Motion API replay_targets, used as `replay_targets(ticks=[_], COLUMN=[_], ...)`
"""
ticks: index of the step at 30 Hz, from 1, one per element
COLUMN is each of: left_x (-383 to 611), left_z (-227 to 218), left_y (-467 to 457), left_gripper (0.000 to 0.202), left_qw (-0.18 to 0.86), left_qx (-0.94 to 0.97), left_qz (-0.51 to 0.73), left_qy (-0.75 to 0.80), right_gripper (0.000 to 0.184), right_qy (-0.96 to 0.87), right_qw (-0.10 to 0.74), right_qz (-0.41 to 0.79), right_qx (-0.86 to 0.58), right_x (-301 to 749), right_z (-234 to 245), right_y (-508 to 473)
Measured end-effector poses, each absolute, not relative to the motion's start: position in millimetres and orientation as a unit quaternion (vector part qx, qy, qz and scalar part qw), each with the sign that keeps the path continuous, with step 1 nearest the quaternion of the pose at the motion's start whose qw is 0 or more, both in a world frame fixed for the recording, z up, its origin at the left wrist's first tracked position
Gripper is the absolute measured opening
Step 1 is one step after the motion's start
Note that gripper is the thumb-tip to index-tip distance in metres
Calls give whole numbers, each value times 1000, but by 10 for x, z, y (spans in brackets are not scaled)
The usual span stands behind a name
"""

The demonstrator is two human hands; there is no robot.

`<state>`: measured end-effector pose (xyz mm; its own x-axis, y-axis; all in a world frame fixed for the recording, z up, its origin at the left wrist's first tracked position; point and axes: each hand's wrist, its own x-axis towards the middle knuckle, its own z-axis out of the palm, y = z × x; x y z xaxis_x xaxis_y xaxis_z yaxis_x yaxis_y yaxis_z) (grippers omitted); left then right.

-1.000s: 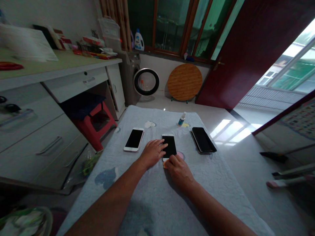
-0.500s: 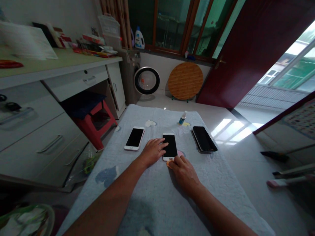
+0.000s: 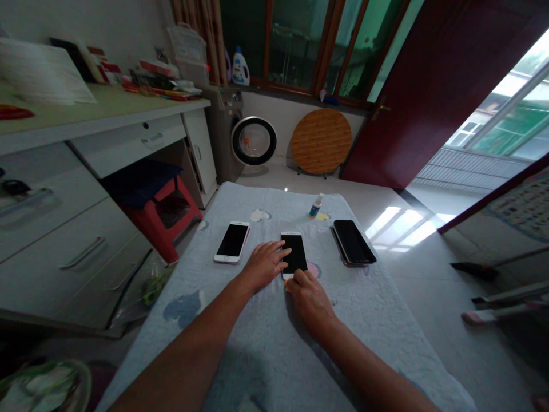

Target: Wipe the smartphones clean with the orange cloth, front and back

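Where the draped table (image 3: pixel 266 337) is reached across, the left hand (image 3: pixel 262 266) is spread open, the right hand (image 3: pixel 307 297) pinched; roughly midway between side edges, the white phone (image 3: pixel 297 258) (screen up) is touched, an orange piece (image 3: pixel 287 283) gripped, respectively.

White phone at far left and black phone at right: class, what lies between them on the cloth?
In the head view, the middle phone lies there, the left hand touching its screen and the right hand at its near edge.
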<state>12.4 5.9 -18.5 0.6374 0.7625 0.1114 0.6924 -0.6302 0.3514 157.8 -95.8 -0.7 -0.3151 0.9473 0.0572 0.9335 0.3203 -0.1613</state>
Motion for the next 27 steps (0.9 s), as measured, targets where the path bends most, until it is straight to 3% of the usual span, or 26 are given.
replay_targets(ticks=[8,21,27], left_x=[117,117,118], left_z=[-227,-209,-209], left_y=[70,74,74], left_gripper=[42,42,42], left_qw=[138,151,147], left_qx=[893,891,893], left_qz=[132,125,130], left_qy=[407,408,406], right_gripper=[18,23,19], right_qy=[-814,-735,-746], right_qw=[74,164,253], right_qz=[57,115,76], right_qx=[-573,-648,-612], right_x=[1485,2201,2056], right_z=[66,142,175], right_y=[-926,-1011,-868])
